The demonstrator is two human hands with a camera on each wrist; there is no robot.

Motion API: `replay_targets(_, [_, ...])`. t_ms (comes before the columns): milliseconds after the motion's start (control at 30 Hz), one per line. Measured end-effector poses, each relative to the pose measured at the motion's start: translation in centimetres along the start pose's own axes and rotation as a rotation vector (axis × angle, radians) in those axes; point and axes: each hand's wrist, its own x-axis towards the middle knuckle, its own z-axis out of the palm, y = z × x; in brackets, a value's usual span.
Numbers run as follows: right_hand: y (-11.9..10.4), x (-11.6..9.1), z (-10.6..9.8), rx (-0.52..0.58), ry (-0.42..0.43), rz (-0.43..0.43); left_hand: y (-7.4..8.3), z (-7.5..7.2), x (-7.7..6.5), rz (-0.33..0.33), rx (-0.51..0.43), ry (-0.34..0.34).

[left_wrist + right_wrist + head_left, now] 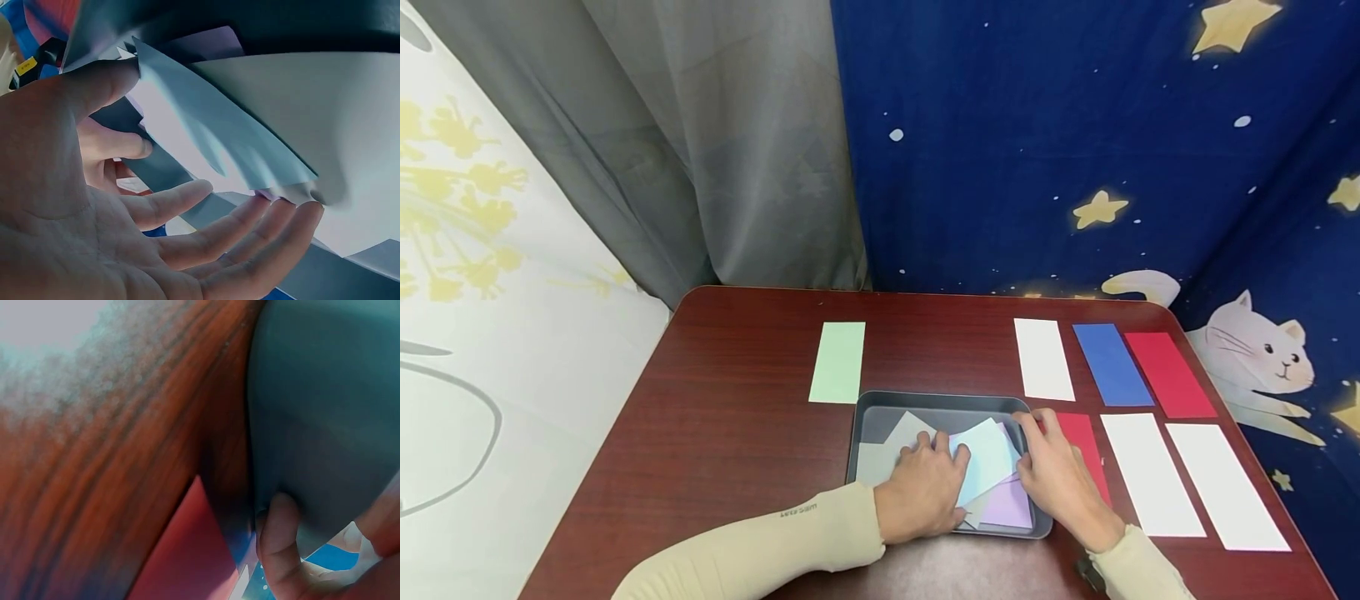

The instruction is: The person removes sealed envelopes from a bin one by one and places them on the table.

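A dark grey tray [955,403] holds loose paper cards: grey cards [874,463], a pale blue card [983,454] and a lilac card [1009,505]. My left hand [925,483] lies over them inside the tray with its fingers spread. In the left wrist view, the left thumb and fingertips touch opposite edges of the pale blue card [212,119], which bends slightly. At the tray's right side, my right hand [1060,479] grips the rim. One fingertip [281,519] of it presses against the tray wall in the right wrist view.
A light green card [838,362] lies beyond the tray's left corner. To the right are a white card [1043,358], a blue card [1112,364], a red card [1170,373] and more white cards [1152,473]. Another red card [1084,442] is partly behind the right hand.
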Motion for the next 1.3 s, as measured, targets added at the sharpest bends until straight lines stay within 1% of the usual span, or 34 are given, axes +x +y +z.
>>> replay_targets(133, [0.0,0.0,0.1,0.002,0.002,-0.002,-0.2,0.0,0.1,0.000,-0.003,0.000])
replay_targets(267, [0.0,0.0,0.1,-0.004,0.013,-0.015,-0.5,-0.1,0.1,0.016,-0.013,0.013])
replay_targets(367, [0.1,0.0,0.2,-0.010,0.022,-0.024,-0.7,-0.1,0.1,0.022,-0.026,0.007])
replay_targets(567, [0.0,-0.1,0.2,-0.008,0.022,-0.018,-0.8,-0.2,0.2,-0.014,-0.062,-0.042])
replay_targets(667, [0.0,-0.1,0.2,-0.007,0.020,-0.013,-0.9,-0.4,0.2,-0.027,-0.090,-0.054])
replay_targets(833, [0.0,-0.1,0.3,-0.007,0.020,-0.011,-1.2,-0.6,0.2,-0.029,-0.132,-0.060])
replay_targets(1100, [0.0,-0.1,0.2,-0.011,0.015,-0.005,-2.0,-1.0,0.3,-0.051,-0.138,-0.101])
replay_targets(1300, [-0.1,-0.1,0.2,-0.002,0.001,0.018,-2.8,-1.3,0.3,-0.060,-0.149,-0.086])
